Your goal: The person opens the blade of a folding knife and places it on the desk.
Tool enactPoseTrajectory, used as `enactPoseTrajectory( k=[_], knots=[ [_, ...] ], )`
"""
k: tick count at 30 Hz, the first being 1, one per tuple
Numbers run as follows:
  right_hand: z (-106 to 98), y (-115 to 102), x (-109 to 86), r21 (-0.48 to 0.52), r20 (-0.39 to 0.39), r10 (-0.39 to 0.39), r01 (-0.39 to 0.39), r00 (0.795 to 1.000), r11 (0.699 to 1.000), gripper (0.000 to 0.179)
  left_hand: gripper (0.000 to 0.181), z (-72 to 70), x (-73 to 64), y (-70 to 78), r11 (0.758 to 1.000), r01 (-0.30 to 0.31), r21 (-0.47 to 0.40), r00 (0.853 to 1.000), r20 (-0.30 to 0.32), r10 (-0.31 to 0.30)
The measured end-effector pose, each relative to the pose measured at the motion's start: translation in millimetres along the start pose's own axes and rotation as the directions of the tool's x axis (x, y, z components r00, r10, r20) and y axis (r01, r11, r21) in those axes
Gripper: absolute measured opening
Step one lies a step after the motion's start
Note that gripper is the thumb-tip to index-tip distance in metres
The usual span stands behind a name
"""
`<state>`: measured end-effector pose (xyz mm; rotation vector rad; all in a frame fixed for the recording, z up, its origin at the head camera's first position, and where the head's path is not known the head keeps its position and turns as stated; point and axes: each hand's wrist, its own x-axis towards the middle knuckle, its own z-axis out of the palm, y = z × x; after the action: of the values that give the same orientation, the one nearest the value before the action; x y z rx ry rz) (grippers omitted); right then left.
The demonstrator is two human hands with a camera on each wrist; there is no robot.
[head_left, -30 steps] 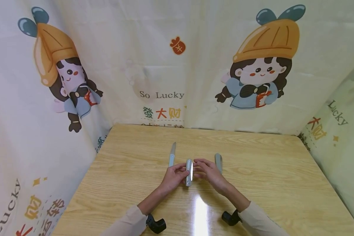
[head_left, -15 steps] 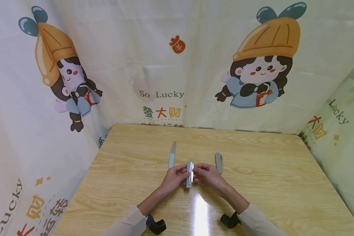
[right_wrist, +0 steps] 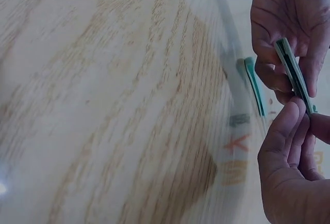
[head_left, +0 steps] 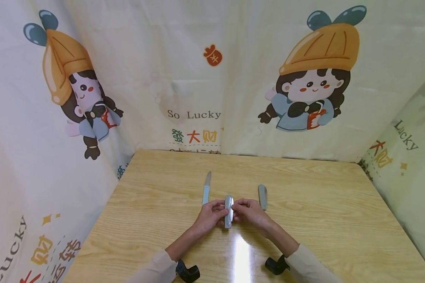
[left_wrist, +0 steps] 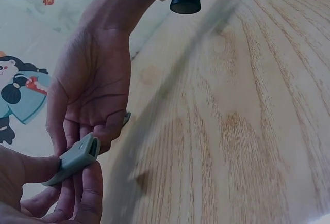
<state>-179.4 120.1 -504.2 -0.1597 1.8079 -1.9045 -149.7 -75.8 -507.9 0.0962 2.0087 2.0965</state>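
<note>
In the head view, a folding knife with a pale grey-green handle is held above the table, blade edge bright along its right side. My left hand grips the handle between thumb and fingers. From the right, my right hand pinches at the blade side with thumb and fingertips. The left wrist view shows the handle end-on with its slot. Seen by the right wrist camera, the long slot of the handle runs between both hands.
Behind my left hand lies an unfolded knife with a light blue handle, its blade pointing away. A folded knife lies behind my right hand. The wooden table ends at a printed curtain.
My right fingers have moved left and closed onto the blade side of the knife. Both hands and the knife have come slightly nearer to me.
</note>
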Motion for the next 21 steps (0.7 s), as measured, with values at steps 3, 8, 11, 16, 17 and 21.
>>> enactPoseTrajectory(
  k=[3,8,11,16,17,21],
  knots=[
    [-1.2,-1.2,-1.2,0.006,0.008,-0.004,0.004,1.000,1.000,0.027,0.038,0.2,0.2,1.0,1.000,0.002,-0.021,1.000,-0.011,-0.002],
    [-1.7,1.0,-0.2,0.008,-0.014,-0.004,0.004,1.000,1.000,0.025,0.039,-0.5,0.8,1.6,0.998,0.028,-0.064,0.999,-0.020,-0.030],
    [-0.8,2.2,0.5,0.010,-0.035,-0.004,0.005,0.999,1.000,0.023,0.040,-0.8,0.9,1.6,0.998,0.040,-0.055,0.999,-0.022,-0.041],
    [0.7,3.6,1.8,0.007,-0.058,-0.006,0.006,0.998,1.000,0.030,0.039,-0.4,2.1,0.2,0.999,0.030,-0.032,0.999,-0.024,-0.031],
    [1.0,3.8,2.1,0.005,-0.059,-0.006,0.006,0.998,1.000,0.031,0.039,-0.4,2.1,0.1,0.999,0.030,-0.030,0.999,-0.026,-0.031],
    [1.8,5.2,2.3,-0.011,-0.069,-0.010,0.009,0.998,1.000,0.032,0.039,-0.7,2.2,0.6,0.999,0.038,-0.036,0.999,-0.020,-0.039]
  ],
)
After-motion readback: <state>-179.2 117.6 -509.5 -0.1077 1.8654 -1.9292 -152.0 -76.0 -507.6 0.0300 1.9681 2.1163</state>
